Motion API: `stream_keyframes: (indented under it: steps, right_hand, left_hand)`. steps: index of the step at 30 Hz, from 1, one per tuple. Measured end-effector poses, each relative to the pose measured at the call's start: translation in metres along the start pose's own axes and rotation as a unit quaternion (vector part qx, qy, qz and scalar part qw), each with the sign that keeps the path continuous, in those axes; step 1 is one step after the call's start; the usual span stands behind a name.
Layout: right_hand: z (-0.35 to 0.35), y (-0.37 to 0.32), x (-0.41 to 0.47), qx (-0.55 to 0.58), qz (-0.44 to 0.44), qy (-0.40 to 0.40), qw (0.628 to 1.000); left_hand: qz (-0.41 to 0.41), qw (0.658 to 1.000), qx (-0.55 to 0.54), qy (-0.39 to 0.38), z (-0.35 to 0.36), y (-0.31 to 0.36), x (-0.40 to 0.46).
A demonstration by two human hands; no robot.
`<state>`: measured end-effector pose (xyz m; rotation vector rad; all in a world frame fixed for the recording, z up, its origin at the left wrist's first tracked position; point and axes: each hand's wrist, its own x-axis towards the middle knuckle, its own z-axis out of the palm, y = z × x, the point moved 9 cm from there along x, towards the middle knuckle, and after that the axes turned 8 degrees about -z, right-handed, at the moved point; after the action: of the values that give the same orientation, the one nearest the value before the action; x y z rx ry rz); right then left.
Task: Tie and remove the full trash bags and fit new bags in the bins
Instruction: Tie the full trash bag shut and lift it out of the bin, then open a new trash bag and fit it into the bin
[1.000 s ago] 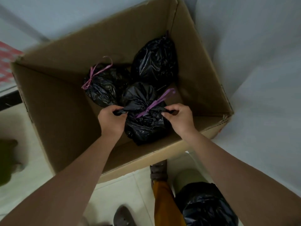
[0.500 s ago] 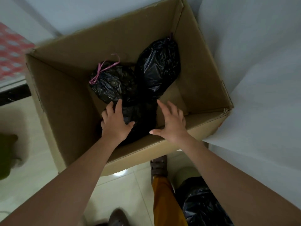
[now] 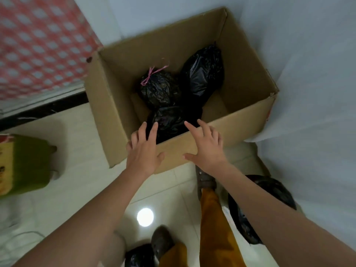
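Since a second ago the nearest trash bag [image 3: 169, 120] has been let go; the left hand [image 3: 143, 151] and right hand [image 3: 207, 149], fingers now spread and holding nothing, have been drawn back to the near rim of the cardboard box [image 3: 107, 105]. Three black bags are contained in it: that one at 6 o'clock, a pink-tied bag [image 3: 157, 87] at 10 o'clock, a third bag [image 3: 203, 74] at 2 o'clock.
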<state>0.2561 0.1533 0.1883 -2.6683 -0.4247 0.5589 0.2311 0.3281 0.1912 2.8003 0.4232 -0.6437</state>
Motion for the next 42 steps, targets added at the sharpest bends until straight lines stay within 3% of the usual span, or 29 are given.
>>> stream_keyframes:
  steps: [8,15,21,27,33,38,42]
  right_hand:
    - [0.032,-0.062,-0.136,-0.016,-0.001,-0.027,0.999]
    - [0.091,-0.084,-0.236,-0.027,-0.012,-0.081,0.996]
    - [0.142,-0.093,-0.319,-0.022,-0.024,-0.078,0.996]
    - [0.236,-0.113,-0.397,-0.010,-0.005,-0.160,0.987]
    - [0.312,-0.157,-0.441,-0.021,-0.014,-0.187,0.982]
    - [0.391,-0.177,-0.445,-0.059,-0.007,-0.180,0.982]
    - [0.479,-0.182,-0.443,-0.019,0.048,-0.176,0.983]
  left_hand:
    - [0.032,0.998,0.046,0.009,0.020,-0.060,-0.135]
    - [0.012,0.999,0.049,-0.017,0.081,-0.093,-0.237]
    - [-0.004,0.999,0.030,-0.032,0.140,-0.119,-0.336]
    - [-0.023,0.998,0.035,-0.052,0.205,-0.185,-0.428]
    - [-0.062,0.995,0.021,-0.073,0.251,-0.270,-0.477]
    - [-0.018,0.999,-0.009,-0.046,0.299,-0.318,-0.493]
    - [0.004,0.999,0.020,-0.032,0.349,-0.380,-0.511]
